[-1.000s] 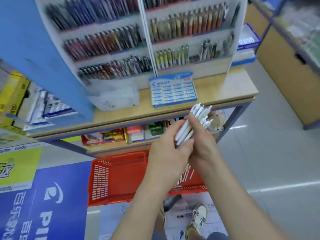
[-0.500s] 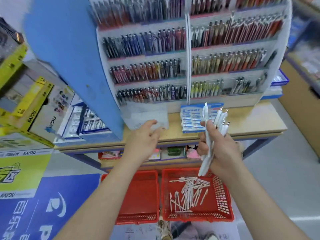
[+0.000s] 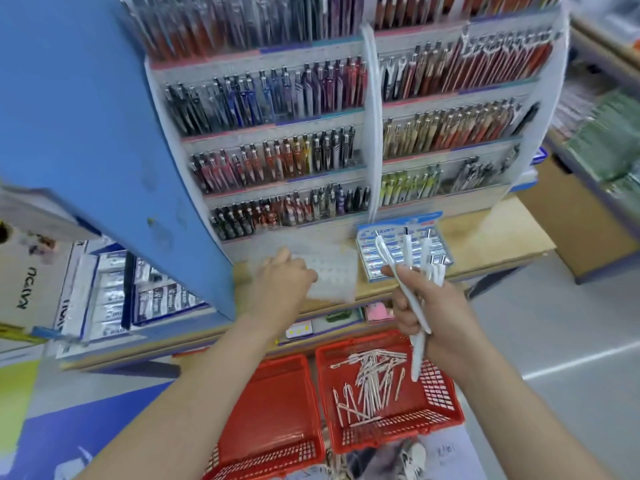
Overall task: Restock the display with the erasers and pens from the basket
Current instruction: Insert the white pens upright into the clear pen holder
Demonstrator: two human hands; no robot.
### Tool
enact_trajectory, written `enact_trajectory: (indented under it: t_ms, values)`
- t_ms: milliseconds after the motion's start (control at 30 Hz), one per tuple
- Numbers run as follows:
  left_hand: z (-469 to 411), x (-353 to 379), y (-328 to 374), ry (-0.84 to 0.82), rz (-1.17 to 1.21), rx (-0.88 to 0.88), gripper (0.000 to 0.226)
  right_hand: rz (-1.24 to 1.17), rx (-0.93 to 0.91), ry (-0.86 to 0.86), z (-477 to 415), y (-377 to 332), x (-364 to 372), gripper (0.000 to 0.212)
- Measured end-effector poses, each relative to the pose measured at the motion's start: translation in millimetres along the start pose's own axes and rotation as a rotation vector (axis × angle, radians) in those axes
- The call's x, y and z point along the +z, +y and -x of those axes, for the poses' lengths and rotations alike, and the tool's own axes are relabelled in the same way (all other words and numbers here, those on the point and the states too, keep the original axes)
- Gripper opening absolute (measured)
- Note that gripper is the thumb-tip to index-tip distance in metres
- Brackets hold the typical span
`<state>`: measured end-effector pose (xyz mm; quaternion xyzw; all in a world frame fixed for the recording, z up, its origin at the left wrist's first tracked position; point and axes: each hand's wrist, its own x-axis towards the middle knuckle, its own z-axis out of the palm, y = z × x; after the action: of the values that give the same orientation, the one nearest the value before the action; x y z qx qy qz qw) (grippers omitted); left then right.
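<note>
My right hand (image 3: 429,306) grips a bunch of white pens (image 3: 415,268), tips up, in front of the blue box of erasers (image 3: 440,244) on the wooden shelf. My left hand (image 3: 282,282) rests on a translucent plastic tray (image 3: 334,271) standing on the shelf below the pen display (image 3: 346,150); whether its fingers hold the tray's edge is unclear. On the floor, the right-hand red basket (image 3: 440,386) holds several loose white pens (image 3: 367,379). The left-hand red basket (image 3: 273,407) looks bare inside.
A blue side panel (image 3: 104,133) flanks the display on the left. Boxed stock (image 3: 152,299) sits on the shelf to the left. A lower shelf (image 3: 339,317) carries small coloured packs. Cardboard boxes and more shelving stand at right. My shoe (image 3: 412,459) is below the baskets.
My left hand let go of the pen bunch and moved left and forward onto the translucent tray. The right hand raised the pens upright. My view shifted up and closer to the display.
</note>
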<state>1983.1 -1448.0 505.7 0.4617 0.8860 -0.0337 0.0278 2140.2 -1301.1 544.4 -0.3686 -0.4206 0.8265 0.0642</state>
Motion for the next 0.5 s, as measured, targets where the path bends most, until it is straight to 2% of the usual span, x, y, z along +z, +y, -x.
enact_trajectory:
  t_ms: [67, 133, 233, 367, 433, 500]
  values:
    - [10, 4, 4, 0.019, -0.038, 0.164, 0.022, -0.009, 0.000, 0.027, -1, 0, 1, 0.020]
    - [11, 7, 3, 0.033, -0.067, 0.215, 0.015, -0.018, 0.011, 0.020, -2, 1, 1, 0.027]
    - [7, 8, 1, 0.083, -0.068, 0.198, 0.017, 0.002, 0.017, -0.009, -3, 6, 0, 0.032]
    - [7, 1, 3, -0.024, 0.018, 0.033, 0.036, 0.079, -0.001, -0.044, -7, 10, -2, 0.006]
    - [7, -10, 7, -0.049, 0.263, -0.076, 0.036, 0.177, -0.067, -0.037, -7, 10, -1, 0.009]
    - [5, -29, 14, -0.030, 0.818, -0.316, 0.035, 0.329, -0.168, -0.030, -8, 6, 1, 0.012]
